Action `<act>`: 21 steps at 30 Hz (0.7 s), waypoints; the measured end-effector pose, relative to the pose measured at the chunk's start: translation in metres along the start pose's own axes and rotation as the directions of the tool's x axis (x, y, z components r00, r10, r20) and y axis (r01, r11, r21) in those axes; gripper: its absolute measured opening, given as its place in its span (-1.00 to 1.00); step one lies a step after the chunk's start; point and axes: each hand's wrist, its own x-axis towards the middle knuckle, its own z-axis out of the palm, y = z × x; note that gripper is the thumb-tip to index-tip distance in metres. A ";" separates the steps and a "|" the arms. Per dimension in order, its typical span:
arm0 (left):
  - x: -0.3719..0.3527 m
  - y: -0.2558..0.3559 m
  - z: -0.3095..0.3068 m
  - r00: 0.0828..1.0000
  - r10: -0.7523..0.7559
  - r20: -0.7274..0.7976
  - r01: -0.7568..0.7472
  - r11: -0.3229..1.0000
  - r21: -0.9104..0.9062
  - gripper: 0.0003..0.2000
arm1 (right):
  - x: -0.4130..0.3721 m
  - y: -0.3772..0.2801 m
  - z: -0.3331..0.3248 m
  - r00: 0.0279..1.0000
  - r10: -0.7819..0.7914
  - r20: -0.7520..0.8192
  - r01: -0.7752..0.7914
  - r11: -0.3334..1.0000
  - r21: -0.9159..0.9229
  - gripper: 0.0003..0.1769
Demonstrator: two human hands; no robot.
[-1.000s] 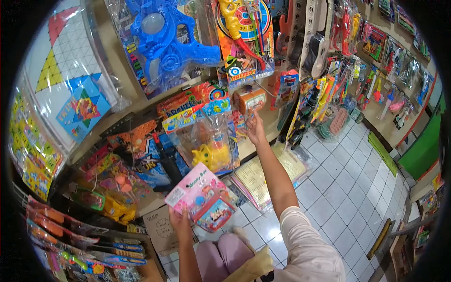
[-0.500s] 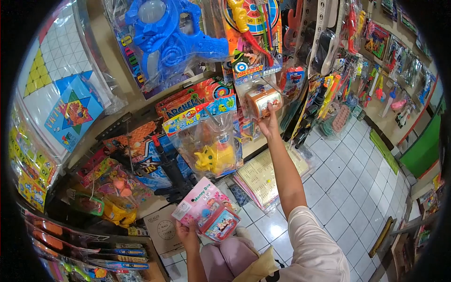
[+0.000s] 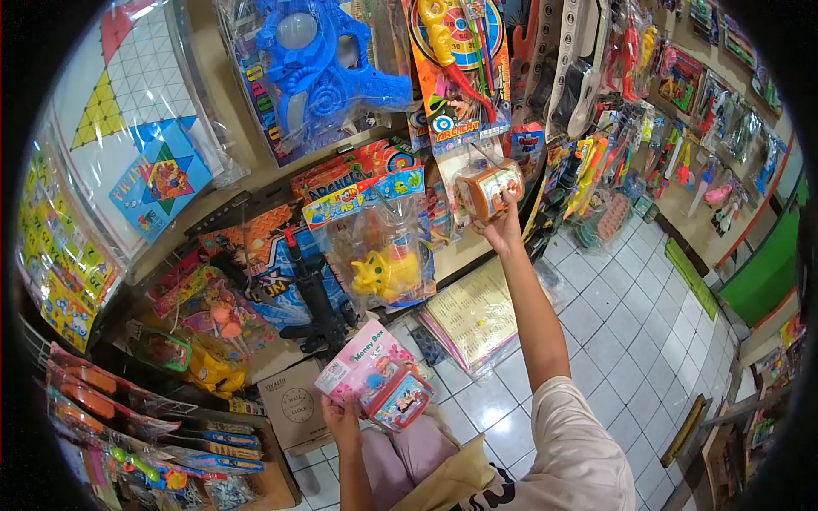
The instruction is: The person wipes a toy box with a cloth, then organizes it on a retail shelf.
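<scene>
My left hand grips the lower left edge of a pink carded money box, with a small red chest-shaped box on the card. Up at the rack, my right hand is closed around a brown-orange money box, its thumb on the printed front. This one is fixed to a pale card that overlaps a metal hook in front of the wall. Right above it hangs an archery set with a target print. A bagged yellow toy hangs between the two hands.
A large blue toy gun hangs at the top, and a black toy rifle below it. A wall clock carton stands on the tiled floor beside my legs. Bagged printed sheets lean at the rack's foot. Packed toys line the right wall.
The view has shifted slightly, and my right hand with the brown money box appears a little lower and further right. My left hand still holds the pink carded money box.
</scene>
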 end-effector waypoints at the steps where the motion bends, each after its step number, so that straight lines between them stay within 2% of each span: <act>1: -0.002 0.001 -0.002 1.000 0.008 0.004 -0.008 1.000 0.000 -0.58 | -0.004 -0.001 -0.001 1.000 0.010 -0.018 -0.010 1.000 0.004 0.00; 7: -0.012 0.001 -0.009 1.000 0.006 -0.015 -0.006 1.000 0.015 -0.60 | -0.036 -0.004 0.004 0.996 0.018 -0.091 -0.015 0.999 0.035 0.00; 11: -0.019 0.000 -0.013 1.000 -0.005 -0.009 0.005 1.000 -0.006 -0.59 | -0.046 -0.006 -0.004 0.998 0.027 -0.054 -0.026 0.999 0.033 -0.01; 14: -0.025 0.004 -0.014 1.000 -0.008 -0.009 0.007 1.000 -0.017 -0.58 | -0.071 -0.014 0.015 0.991 -0.054 -0.122 0.046 0.996 -0.075 -0.06; 18: -0.032 0.015 -0.013 0.999 -0.027 -0.017 0.027 0.999 -0.031 -0.59 | -0.073 -0.026 0.007 0.984 -0.051 -0.172 0.021 0.985 -0.174 -0.24; 21: -0.036 0.022 -0.015 1.000 -0.007 -0.014 0.007 1.000 -0.008 -0.61 | -0.079 -0.039 0.006 0.960 -0.028 -0.277 -0.022 0.985 -0.174 -0.24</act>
